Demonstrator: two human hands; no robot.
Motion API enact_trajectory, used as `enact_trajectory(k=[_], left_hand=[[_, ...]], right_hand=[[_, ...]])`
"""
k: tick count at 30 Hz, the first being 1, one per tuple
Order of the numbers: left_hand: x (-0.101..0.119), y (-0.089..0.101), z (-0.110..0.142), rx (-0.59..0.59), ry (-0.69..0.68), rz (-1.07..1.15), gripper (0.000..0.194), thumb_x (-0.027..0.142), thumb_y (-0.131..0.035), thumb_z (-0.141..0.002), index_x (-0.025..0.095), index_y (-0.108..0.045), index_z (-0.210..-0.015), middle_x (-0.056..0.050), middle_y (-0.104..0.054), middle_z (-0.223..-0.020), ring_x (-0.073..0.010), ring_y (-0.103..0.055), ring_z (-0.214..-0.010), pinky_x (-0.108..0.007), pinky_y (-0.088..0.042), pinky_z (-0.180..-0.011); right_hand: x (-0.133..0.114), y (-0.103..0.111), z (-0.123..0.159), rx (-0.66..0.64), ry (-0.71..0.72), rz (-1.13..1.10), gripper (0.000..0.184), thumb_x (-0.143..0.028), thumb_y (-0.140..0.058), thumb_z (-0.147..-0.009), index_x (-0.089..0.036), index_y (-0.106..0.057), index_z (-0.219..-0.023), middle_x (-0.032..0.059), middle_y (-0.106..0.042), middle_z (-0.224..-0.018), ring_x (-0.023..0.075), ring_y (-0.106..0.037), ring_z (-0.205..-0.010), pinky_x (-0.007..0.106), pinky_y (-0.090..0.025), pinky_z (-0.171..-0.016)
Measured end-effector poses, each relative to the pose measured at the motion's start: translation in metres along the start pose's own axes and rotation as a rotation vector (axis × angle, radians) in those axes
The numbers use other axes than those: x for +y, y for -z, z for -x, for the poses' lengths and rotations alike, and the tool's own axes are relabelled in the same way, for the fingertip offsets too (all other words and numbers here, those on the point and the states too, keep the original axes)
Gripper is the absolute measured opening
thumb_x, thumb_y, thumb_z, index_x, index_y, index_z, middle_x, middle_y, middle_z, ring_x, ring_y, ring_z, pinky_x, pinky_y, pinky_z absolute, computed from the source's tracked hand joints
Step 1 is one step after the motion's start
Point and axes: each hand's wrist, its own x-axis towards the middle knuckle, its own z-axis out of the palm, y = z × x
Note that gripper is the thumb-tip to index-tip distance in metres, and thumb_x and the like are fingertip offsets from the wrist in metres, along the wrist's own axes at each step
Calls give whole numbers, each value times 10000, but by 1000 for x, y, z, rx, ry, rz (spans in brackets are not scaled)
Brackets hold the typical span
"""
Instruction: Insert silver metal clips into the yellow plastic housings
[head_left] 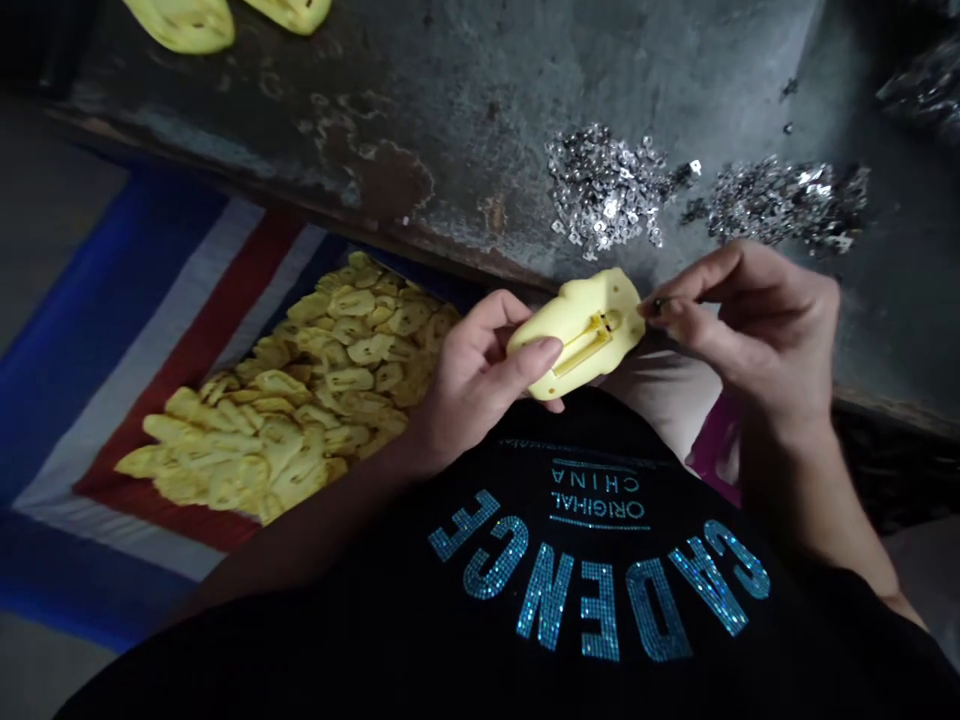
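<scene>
My left hand (476, 385) is shut on a pale yellow moulded plastic piece (577, 335), with the thumb across its face near a slotted yellow insert (581, 345). My right hand (750, 330) pinches a tiny metal piece (657, 306) between thumb and forefinger, right at the plastic piece's edge. Silver metal bits lie in two loose heaps (604, 190) on the table in front of my right hand. A large pile of similar yellow plastic pieces (300, 390) lies to the left of my left hand.
The worn, rust-stained metal table (450, 100) runs across the top, with two more yellow pieces (184, 20) at its far edge. A blue, white and red striped sheet (202, 340) lies under the pile. My black sequin-lettered shirt (585, 600) fills the bottom, and a crumpled dark bag (922, 85) sits top right.
</scene>
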Motion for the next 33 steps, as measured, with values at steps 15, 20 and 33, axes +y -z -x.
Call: enact_trajectory(k=[15,20,33], left_hand=[[3,-26,8,-136,68,49,404,515,-877,-1017,239,-581,-1030,19,-774,-915,-168,-793,-677,-288,-730,-547],[3,-29,8,-150,106,39,356,463,-864,-1022,245,-584,-1053,18,-783,-922,-184,-807,-721,-312,-751,-574],[2,-30,10,-195,123,37,397,475,-884,-1028,235,-567,-1028,12,-778,-927,-188,-825,-781,-323,-780,-618]], right_hand=[[-2,5,55,84,92,122,125,-387,-932,-969,-347,-828,-913,47,-759,-1099,311,-718,-1086,602,-657,-1079],[2,-6,56,237,113,71,69,-329,-888,-987,-350,-838,-944,42,-771,-1237,317,-724,-1255,606,-612,-1203],[11,-12,49,232,125,124,108,-374,-860,-986,-339,-802,-902,27,-806,-1204,321,-751,-1203,635,-619,-1164]])
